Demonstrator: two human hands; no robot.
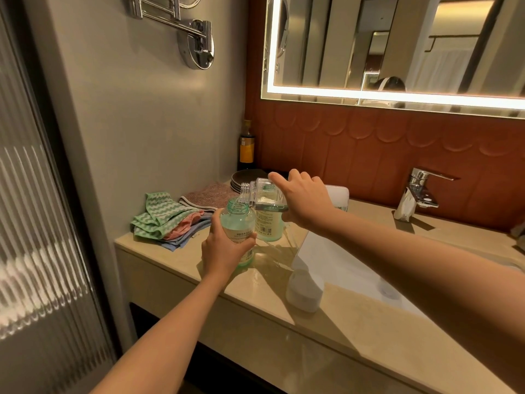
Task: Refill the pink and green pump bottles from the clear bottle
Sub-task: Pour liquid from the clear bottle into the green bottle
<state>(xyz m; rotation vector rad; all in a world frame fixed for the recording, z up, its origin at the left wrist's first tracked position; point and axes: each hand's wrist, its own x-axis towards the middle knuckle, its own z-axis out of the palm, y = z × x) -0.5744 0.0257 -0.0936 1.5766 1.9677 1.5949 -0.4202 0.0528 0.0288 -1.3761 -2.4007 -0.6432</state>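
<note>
Head view: The left hand [224, 251] is gripping the green pump bottle [238, 223] with its fingers curled around the lower body. It is holding the bottle upright at the counter [176, 268], left of the sink [341, 263], and the bottle's neck is standing open. The right hand [305, 200] is clamping the clear bottle [267, 194], which is tipped on its side, with the index finger extending along the top. The clear bottle's neck is sitting just above the green bottle's mouth. A second labelled bottle [270, 227] is standing directly behind. Folded cloths [162, 220] are lying to the left.
</note>
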